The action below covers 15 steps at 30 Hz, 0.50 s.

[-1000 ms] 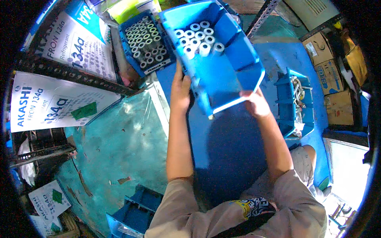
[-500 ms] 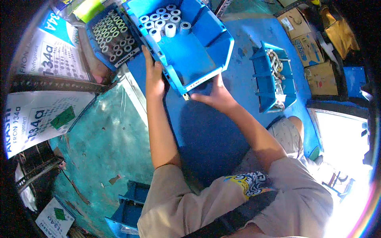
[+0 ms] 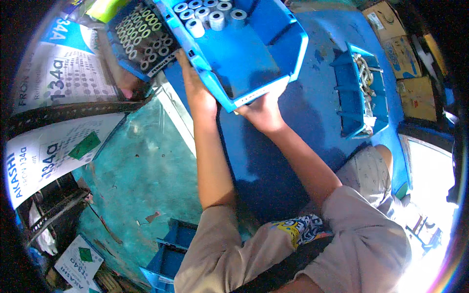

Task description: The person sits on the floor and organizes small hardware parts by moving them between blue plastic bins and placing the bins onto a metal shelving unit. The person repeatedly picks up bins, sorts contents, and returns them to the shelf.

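Note:
Both my hands hold a blue plastic bin (image 3: 239,58) above the blue surface. Short silver metal sleeves (image 3: 216,20) stand grouped at the bin's far end, while its near floor is bare. My left hand (image 3: 199,97) is against the left side wall, fingers stretched along it and partly hidden by the bin. At the near edge, my right hand (image 3: 265,110) grips from below, its thumb near the front corner and its other fingers mostly hidden under the bin.
Beside it at left, another dark blue bin (image 3: 168,54) holds many upright sleeves. A blue bin of metal shackle-like pieces (image 3: 364,73) lies right on the blue surface (image 3: 303,122). White printed boxes (image 3: 63,73) stand left; cardboard boxes (image 3: 417,97) are far right. Blue bins (image 3: 166,254) sit lower left.
The view has shifted, so the surroundings sit further right in the picture. The held bin appears slightly higher and further right, with both hands still on it.

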Motion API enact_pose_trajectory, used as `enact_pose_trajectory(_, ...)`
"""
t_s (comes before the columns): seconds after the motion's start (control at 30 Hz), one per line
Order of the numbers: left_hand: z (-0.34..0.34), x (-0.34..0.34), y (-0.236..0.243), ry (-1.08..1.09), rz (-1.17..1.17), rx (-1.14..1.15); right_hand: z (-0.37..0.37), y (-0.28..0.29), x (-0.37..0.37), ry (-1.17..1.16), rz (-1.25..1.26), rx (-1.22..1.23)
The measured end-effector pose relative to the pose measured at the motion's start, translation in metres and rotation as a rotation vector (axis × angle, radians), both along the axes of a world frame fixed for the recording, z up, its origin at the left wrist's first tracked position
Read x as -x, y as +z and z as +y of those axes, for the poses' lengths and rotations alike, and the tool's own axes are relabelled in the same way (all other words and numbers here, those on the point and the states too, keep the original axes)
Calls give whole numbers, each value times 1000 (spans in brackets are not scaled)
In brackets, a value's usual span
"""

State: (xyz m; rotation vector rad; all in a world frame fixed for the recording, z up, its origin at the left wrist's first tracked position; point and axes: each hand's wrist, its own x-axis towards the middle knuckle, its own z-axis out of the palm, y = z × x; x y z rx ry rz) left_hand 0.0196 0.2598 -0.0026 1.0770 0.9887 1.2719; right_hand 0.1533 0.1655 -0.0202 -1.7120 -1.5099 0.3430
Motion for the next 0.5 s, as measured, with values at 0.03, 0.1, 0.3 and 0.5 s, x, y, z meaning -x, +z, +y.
enact_pose_trajectory(0.03, 1, 1, 1, -63, -87, 121, 2, -3, 0, 10, -15, 16)
enact_pose_trajectory(0.1, 0, 2, 2, -95, -113, 57, 4, -5, -3, 62, -4, 35)
enact_pose_trajectory(0.3, -6, 1, 2, -114, -359, 10, -3, 17, -20, 238, 444, 88)
enact_pose_trajectory(0.5, -6, 7, 14, -155, -535, -27, 2, 21, -20, 185, 440, -52)
